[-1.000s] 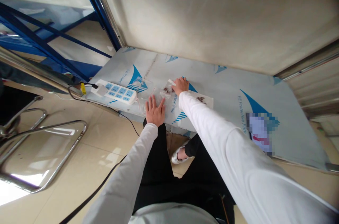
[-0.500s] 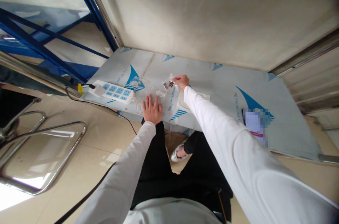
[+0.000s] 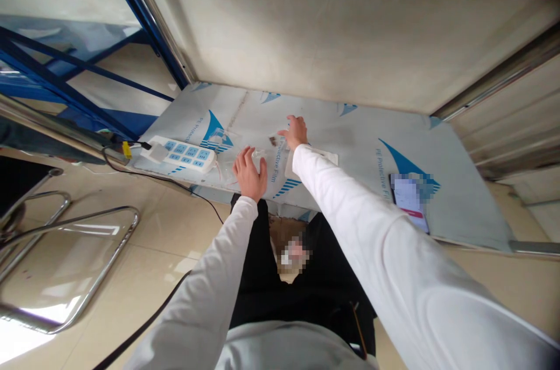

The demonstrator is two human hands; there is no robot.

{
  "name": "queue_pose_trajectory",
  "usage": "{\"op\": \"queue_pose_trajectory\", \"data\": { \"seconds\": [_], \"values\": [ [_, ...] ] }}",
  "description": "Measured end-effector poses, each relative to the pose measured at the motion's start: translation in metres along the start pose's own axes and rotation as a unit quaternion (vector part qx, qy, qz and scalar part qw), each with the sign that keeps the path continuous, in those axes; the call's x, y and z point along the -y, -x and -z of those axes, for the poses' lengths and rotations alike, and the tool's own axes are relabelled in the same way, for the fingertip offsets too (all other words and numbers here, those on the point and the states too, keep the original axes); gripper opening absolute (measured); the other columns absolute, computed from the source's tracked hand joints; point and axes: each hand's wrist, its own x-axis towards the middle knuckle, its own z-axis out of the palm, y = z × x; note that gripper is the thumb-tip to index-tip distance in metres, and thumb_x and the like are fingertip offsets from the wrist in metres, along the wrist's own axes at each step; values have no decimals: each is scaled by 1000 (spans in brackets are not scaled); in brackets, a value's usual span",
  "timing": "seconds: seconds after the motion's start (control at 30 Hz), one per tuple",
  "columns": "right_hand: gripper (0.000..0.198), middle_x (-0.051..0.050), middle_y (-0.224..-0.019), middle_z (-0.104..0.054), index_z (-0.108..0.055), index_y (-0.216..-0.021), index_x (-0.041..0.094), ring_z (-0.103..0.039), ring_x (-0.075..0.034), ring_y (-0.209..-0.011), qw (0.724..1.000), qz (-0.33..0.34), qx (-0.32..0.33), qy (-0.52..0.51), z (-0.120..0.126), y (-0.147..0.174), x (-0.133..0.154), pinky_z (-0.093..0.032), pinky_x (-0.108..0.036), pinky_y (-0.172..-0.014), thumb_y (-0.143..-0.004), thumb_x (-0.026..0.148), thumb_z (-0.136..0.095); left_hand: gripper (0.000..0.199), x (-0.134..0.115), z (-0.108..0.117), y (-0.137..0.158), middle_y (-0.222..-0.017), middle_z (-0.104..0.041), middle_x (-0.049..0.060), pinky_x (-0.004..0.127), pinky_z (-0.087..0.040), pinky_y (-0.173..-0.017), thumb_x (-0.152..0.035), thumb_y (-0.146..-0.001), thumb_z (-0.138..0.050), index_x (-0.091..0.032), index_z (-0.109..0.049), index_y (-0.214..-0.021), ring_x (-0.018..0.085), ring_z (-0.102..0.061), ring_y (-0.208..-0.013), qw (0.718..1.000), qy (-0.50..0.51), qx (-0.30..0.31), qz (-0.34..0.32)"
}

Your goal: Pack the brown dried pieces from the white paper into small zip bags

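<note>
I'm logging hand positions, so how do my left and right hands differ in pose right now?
The left hand sits nearer the table edge on a clear bag; the right hand reaches farther in. The left hand's fingers are spread; the right hand's are curled by a bag of dark pieces. Both wear white sleeves.

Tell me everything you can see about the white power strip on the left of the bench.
The power strip is a long white plastic bar with two rows of light blue sockets. It lies flat near the left front edge of the film-covered bench top. A white plug sits in its left end, and a black cable runs from there toward the floor. Neither hand touches it; the left hand is nearest.
</note>
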Motion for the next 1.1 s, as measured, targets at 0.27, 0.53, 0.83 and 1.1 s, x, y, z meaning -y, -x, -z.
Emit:
{"op": "queue_pose_trajectory", "data": {
  "seconds": [0.27,0.53,0.83,1.1],
  "values": [
    [51,-11,-113,-58,-53,-125,17,-62,-18,-89,991,69,-19,-116,31,65,17,-50,-28,-80,-79,34,-69,34,-36,18,-12,-98,-74,9,28,-52,-79,-43,-88,-55,-16,-69,-104,18,-69,-83,952,265,149,45],
    [41,-5,-85,-70,-62,-105,17,-69,-19,-79,873,-79,33,-481,61,192,2,-56,-31,-74,-74,42,-72,44,-82,42,60,-92,-75,7,29,-53,-81,-49,-90,-49,-12,-72,-97,20,-69,-87,849,462,148,209],
    [10,-4,-75,-69,-66,-76,27,-64,-20,-66,982,11,-72,-177,107,262,-6,-53,-33,-63,-85,27,-60,32,-105,78,96,-94,-73,7,26,-52,-80,-44,-86,-59,-15,-69,-97,18,-67,-88,866,406,194,219],
    [12,-2,-72,-68,-65,-73,27,-63,-19,-62,978,-16,-24,-207,116,281,-20,-51,-32,-60,-84,27,-63,29,-107,90,100,-72,-73,5,24,-53,-62,-41,-73,-74,-14,-76,-83,15,-66,-65,737,502,319,321]
  ]
}}
